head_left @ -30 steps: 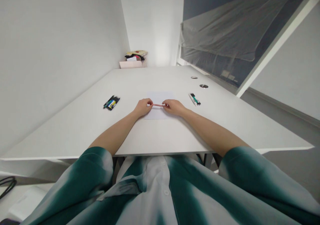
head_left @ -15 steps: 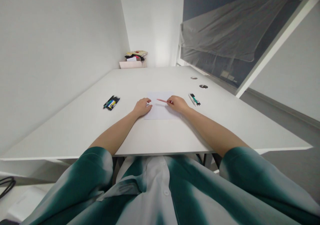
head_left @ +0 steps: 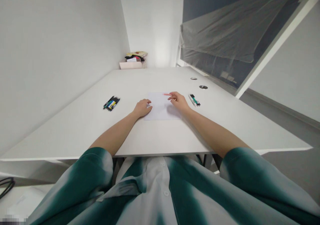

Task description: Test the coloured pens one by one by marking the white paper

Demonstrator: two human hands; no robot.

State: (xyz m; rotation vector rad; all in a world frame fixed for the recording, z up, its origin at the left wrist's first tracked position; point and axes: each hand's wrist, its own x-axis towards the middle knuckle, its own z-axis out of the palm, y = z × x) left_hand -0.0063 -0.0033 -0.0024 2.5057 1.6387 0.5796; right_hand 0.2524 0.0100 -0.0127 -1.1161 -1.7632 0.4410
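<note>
A sheet of white paper [head_left: 160,109] lies on the table in front of me. My left hand [head_left: 143,107] rests on its left edge, thumb and fingers apart, with nothing in it. Over the right side of the sheet is my right hand [head_left: 178,100], its fingers closed on a slim pink pen [head_left: 166,94]. The pen points left, nearly level, and its other end is hidden by the fingers. A faint shadow falls on the paper beneath this hand.
Several dark pens and markers [head_left: 111,103] lie in a group at left. A few more pens [head_left: 194,100] are right of my right hand. Two round grommets [head_left: 203,87] sit in the white tabletop [head_left: 155,138]. A pale box [head_left: 130,65] with items stands at the far end.
My right hand has lifted and moved slightly away from me with the pink pen, whose tip has shifted right and farther up the sheet. The left hand has stayed in place.
</note>
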